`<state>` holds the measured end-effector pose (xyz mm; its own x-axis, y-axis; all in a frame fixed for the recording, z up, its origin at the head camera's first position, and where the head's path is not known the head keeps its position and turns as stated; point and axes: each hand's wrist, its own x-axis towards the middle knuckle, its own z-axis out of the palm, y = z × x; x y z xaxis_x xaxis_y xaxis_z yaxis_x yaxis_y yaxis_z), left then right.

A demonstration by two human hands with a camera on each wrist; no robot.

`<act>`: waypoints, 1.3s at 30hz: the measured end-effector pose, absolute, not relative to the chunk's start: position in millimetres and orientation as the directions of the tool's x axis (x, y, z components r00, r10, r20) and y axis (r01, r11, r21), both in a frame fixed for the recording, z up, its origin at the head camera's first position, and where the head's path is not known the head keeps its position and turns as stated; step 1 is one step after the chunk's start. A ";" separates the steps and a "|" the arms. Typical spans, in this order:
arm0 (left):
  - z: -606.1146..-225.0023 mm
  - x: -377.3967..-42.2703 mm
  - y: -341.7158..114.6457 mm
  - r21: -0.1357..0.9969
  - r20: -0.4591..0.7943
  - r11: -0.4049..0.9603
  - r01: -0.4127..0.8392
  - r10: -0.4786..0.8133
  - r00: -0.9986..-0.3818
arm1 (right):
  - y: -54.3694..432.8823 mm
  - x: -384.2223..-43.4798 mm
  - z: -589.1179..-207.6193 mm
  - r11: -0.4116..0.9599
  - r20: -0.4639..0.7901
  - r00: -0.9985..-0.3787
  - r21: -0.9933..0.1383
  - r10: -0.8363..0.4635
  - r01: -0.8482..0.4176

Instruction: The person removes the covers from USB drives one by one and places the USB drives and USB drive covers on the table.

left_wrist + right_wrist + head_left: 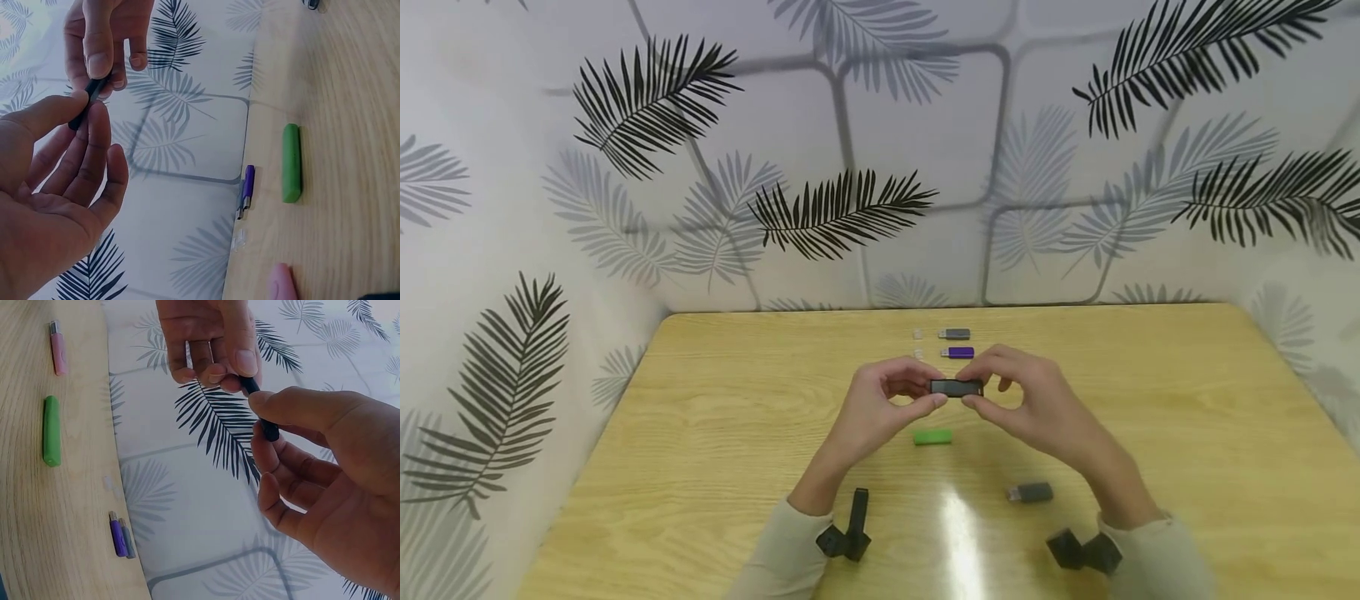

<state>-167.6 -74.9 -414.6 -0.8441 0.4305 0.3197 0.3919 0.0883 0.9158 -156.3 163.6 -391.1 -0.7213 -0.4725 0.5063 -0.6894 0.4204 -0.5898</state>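
Between both hands, raised over the table, is a small black USB stick [957, 387] with a greyish face. My left hand [883, 404] pinches its left end between thumb and fingers. At the other end, my right hand [1030, 400] grips it the same way. No bare metal plug shows on it. Beyond the hands lie a grey USB stick [957, 334] and a purple USB stick [958, 353], plugs exposed, beside small clear caps [917, 354]. Nearer than the hands is a green stick [932, 437]. A pink USB stick [58, 353] appears in the wrist views.
Another grey stick with its plug showing [1030, 492] lies near the right forearm. A black elongated object [860, 508] is beside the left wrist. The wooden table [715, 400] meets a leaf-patterned backdrop [910, 267] at the back.
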 end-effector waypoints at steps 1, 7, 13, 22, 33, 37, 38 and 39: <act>-414.1 -167.4 -75.7 0.915 0.321 0.090 0.394 0.430 -0.844 | 163.2 -156.5 -390.6 0.416 0.511 -0.716 -0.587 -0.475 -0.695; -410.5 -166.4 -78.5 0.910 0.328 0.090 0.405 0.442 -0.835 | 163.6 -157.0 -391.8 0.380 0.538 -0.687 -0.578 -0.489 -0.723; -406.0 -166.5 -76.5 0.911 0.320 0.097 0.402 0.448 -0.835 | 168.0 -155.1 -390.2 0.363 0.553 -0.674 -0.573 -0.490 -0.735; -405.3 -164.4 -77.0 0.918 0.321 0.072 0.390 0.443 -0.837 | 170.9 -155.3 -385.6 0.332 0.540 -0.662 -0.586 -0.519 -0.739; -402.5 -167.2 -79.0 0.916 0.326 0.067 0.395 0.448 -0.832 | 171.2 -158.8 -381.6 0.338 0.542 -0.649 -0.567 -0.534 -0.751; -401.3 -164.8 -78.1 0.911 0.342 0.061 0.408 0.444 -0.828 | 173.1 -157.4 -381.6 0.324 0.544 -0.650 -0.579 -0.531 -0.748; -401.1 -164.0 -77.7 0.910 0.344 0.060 0.411 0.444 -0.827 | 173.7 -157.0 -381.6 0.319 0.546 -0.650 -0.582 -0.528 -0.748; -400.7 -163.2 -77.1 0.910 0.345 0.058 0.411 0.443 -0.827 | 174.2 -156.5 -381.5 0.315 0.546 -0.651 -0.586 -0.527 -0.747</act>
